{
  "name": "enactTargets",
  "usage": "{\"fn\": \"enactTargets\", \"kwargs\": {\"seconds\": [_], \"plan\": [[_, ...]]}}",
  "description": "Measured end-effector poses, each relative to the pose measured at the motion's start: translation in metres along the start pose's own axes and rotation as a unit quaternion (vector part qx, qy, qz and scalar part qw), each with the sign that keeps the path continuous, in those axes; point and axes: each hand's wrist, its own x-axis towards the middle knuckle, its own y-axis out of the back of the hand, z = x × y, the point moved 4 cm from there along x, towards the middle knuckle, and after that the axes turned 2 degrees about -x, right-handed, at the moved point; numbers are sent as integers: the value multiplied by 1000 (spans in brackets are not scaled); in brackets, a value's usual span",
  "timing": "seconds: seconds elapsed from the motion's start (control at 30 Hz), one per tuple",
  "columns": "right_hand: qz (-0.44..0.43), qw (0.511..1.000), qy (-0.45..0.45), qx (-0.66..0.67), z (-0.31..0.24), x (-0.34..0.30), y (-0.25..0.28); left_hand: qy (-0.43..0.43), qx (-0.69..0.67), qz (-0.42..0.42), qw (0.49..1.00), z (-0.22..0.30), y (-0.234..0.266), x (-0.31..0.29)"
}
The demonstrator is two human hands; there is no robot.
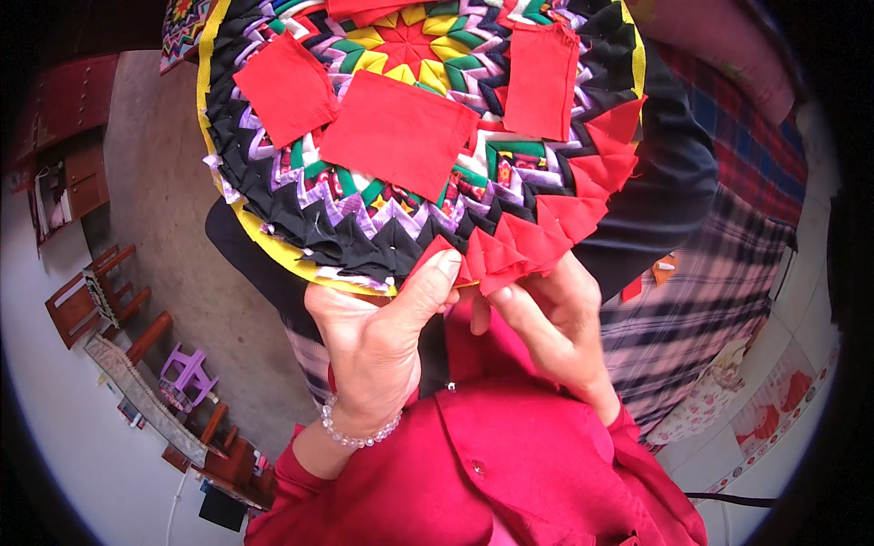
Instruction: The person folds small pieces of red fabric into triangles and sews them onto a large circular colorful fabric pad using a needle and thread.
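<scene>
A round folded-patchwork piece [346, 241] rests over my lap, with rings of black, lilac, green and yellow points round a red star. Yellow binding [208, 73] shows along its rim. Red folded triangles [564, 218] overlap along the lower right edge. My left hand [369, 341] pinches the near edge, thumb pressed on the end red triangle, fingers hidden underneath. Just right of it, my right hand [555, 318] grips the same edge with its thumb by the red folds, most fingertips out of sight below. Loose red cloth squares [396, 132] lie on top of the patchwork.
Plaid cloth [696, 300] covers the surface at my right, with small orange and red scraps [665, 268] on it. On the floor at left stand a purple plastic stool [188, 375] and wooden furniture [77, 309]. A floral cushion [701, 400] sits at lower right.
</scene>
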Motion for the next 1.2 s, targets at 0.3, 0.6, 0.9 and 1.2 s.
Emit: {"fn": "enactTargets", "kwargs": {"seconds": [0.3, 0.6, 0.9, 1.2], "plan": [[29, 876, 306, -373, -67, 11, 3, -44, 29, -21, 998, 1, 4, 6], [-105, 833, 336, -427, -49, 30, -12, -64, 26, -41, 997, -12, 6, 8], [-59, 858, 329, -391, -65, 30, -8, -46, 34, -38, 998, -18, 4, 14], [-92, 816, 430, -375, -37, 32, -15, -79, 10, -45, 996, -16, 2, 14]]}}
